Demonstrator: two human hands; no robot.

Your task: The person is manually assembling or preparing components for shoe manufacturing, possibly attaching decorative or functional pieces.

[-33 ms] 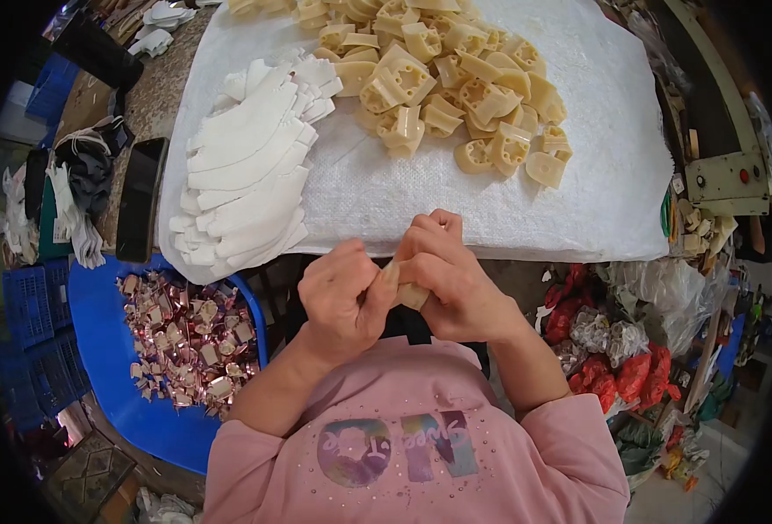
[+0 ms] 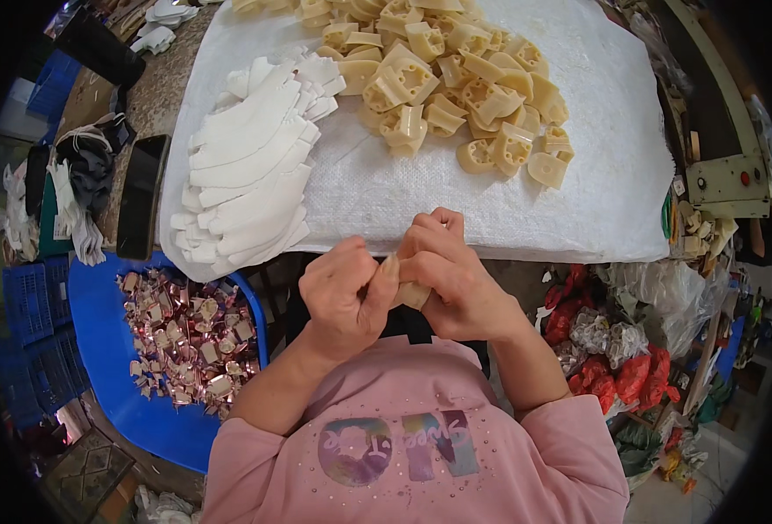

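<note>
My left hand [image 2: 342,297] and my right hand [image 2: 451,279] are pressed together just in front of the table's near edge, above my pink sweater. Between them they grip a small cream plastic part [image 2: 410,295], mostly hidden by the fingers. On the white woven cloth [image 2: 526,210] ahead lies a heap of cream plastic parts [image 2: 456,79]. To its left is a stack of white curved flat pieces [image 2: 250,166].
A blue tub [image 2: 106,349] at my left holds several copper-coloured metal pieces [image 2: 189,336]. A black phone [image 2: 141,196] and work gloves [image 2: 84,236] lie on the table's left edge. Blue crates [image 2: 27,306] stand further left. Red and clear bags [image 2: 613,358] pile at my right.
</note>
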